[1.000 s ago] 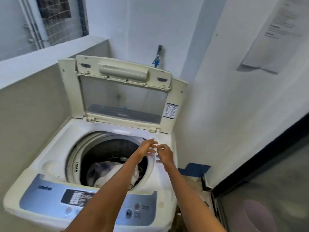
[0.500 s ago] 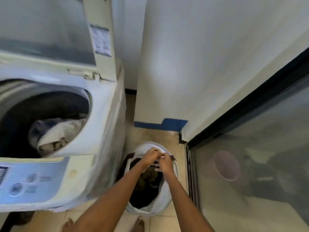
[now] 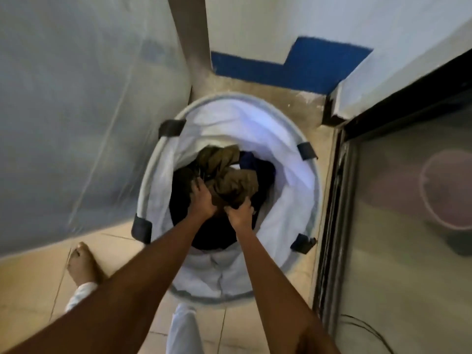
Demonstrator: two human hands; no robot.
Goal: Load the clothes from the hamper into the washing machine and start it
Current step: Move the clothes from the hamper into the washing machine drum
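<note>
Two hands are gripping clothes in the hamper (image 3: 153, 180).
Left hand (image 3: 203, 201) and right hand (image 3: 240, 213) are each clutching the olive garment (image 3: 229, 175), seemingly soft, light, best bunched mid-fold.

Both hands reach down into the white hamper (image 3: 301, 180) standing on the tiled floor (image 3: 30, 282). The left hand (image 3: 203, 200) and the right hand (image 3: 240, 213) each grip the olive-brown garment (image 3: 229, 175), fingers (image 3: 196, 186) curled into the cloth. Dark clothes (image 3: 258, 163) lie beneath it. The washer (image 3: 76, 98) side stands just left of the hamper; a bare foot (image 3: 80, 261) rests beside it.
</note>
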